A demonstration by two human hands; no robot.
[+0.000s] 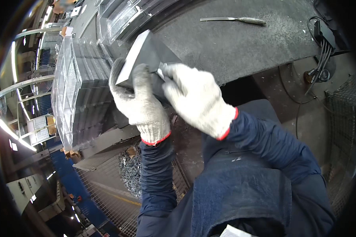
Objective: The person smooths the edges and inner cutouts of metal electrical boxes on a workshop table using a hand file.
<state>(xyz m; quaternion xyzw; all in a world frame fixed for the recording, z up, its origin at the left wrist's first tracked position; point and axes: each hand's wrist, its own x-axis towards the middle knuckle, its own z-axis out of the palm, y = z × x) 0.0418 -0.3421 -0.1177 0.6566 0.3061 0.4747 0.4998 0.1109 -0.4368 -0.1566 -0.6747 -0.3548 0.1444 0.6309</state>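
Observation:
My left hand (140, 102), in a white knit glove with a red cuff edge, is wrapped round a grey box-shaped piece (156, 51) with a pale, bright side. The piece is tilted above the near edge of the dark workbench. My right hand (197, 96), gloved alike, has its thumb and fingers closed against the near right part of the piece. A small pale, shiny bit (160, 73) shows at those fingertips; its kind cannot be made out. Fingers and palm hide the lower part of the piece.
Stacked clear plastic trays (83, 94) stand at the left, with more trays (124, 19) behind. A slim handled tool, like a file (233, 19), lies on the workbench (229, 47). Below is a wire basket (103, 185) with small metal parts (130, 170). Cables (324, 47) hang at right.

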